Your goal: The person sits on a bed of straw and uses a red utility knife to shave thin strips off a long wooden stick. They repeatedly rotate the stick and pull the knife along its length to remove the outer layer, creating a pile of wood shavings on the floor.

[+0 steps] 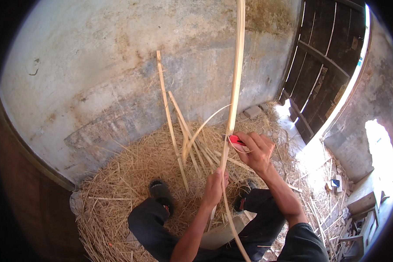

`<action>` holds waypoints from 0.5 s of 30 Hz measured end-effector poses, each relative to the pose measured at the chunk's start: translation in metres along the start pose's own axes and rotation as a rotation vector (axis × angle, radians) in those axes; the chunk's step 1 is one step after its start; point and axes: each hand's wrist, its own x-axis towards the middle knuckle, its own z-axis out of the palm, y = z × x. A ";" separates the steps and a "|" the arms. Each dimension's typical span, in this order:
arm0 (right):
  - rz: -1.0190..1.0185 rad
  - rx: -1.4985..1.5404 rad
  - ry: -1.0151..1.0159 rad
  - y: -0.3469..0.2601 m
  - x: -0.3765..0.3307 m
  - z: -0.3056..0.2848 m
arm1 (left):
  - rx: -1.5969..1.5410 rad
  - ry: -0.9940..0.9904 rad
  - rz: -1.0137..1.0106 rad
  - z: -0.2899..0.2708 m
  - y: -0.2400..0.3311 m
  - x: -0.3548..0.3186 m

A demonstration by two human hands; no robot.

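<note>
So, the main thing here is a long, narrow, pale-yellow strip of wood or bamboo (236, 65), standing nearly upright in front of the person, running from the top edge down between the legs. The left hand (214, 187) has its fingers wrapped around the lower part of it. Just above, the right hand (260, 150) is clamped on a red-handled knife (236, 139), with the dark blade right up against the strip. Can't make out any lettering on that handle, the fingers cover a lot of it.

As for labels, there's a small blue-and-white object (336, 182) lying off to the right, but any print on it is too small to read. The weathered grey-white plaster wall (118, 43) has a dark squiggle on its left part, and I honestly can't tell if it's writing.

Several pale split sticks (163, 91) stand propped near the wall, and a thick layer of straw-coloured shavings (118, 174) surrounds the person's dark shoes (161, 195).
</note>
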 end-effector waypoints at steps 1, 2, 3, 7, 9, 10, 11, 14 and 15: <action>0.023 0.020 -0.018 0.001 0.000 0.001 | 0.095 0.086 0.057 0.005 0.000 0.001; 0.046 0.041 -0.035 0.002 -0.001 0.003 | 0.190 0.173 0.114 0.011 0.000 0.002; 0.125 0.122 -0.039 0.001 -0.002 0.007 | 0.286 0.261 0.170 0.014 0.001 0.004; 0.358 0.333 -0.044 0.000 -0.004 0.017 | 0.647 0.349 0.395 0.017 0.031 0.010; 0.467 0.447 -0.076 -0.005 -0.004 0.019 | 0.637 0.374 0.432 0.017 0.036 0.012; 0.537 0.528 -0.103 -0.009 -0.003 0.019 | 0.634 0.385 0.448 0.017 0.037 0.012; 0.607 0.609 -0.131 -0.012 -0.003 0.019 | 0.636 0.387 0.452 0.017 0.037 0.012; 1.019 1.223 -0.438 0.001 0.003 0.011 | 0.655 0.403 0.465 0.014 0.038 0.014; 1.086 1.399 -0.501 0.007 0.006 0.010 | 0.672 0.413 0.471 0.010 0.037 0.016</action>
